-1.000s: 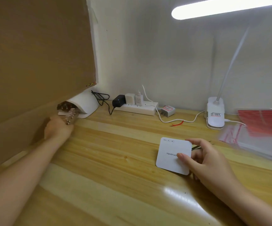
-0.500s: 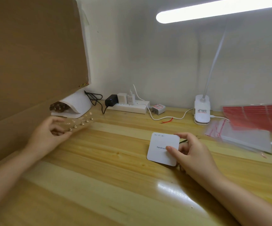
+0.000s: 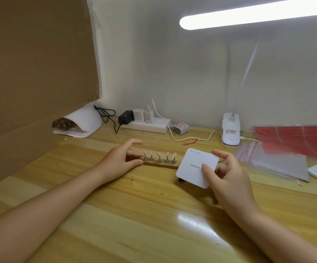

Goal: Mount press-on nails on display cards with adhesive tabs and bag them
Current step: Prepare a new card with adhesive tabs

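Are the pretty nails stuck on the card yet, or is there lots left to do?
Not yet. The five nails sit on their stand, held by the left hand. The right hand holds a bare card. Sticking and the bags remain.

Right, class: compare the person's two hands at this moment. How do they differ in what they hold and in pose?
1. The left hand grips the end of the nail stand strip; the right hand pinches the white display card.
2. The left hand's strip lies on the wooden table; the right hand's card is tilted, one edge raised.
Both reach over the same table.
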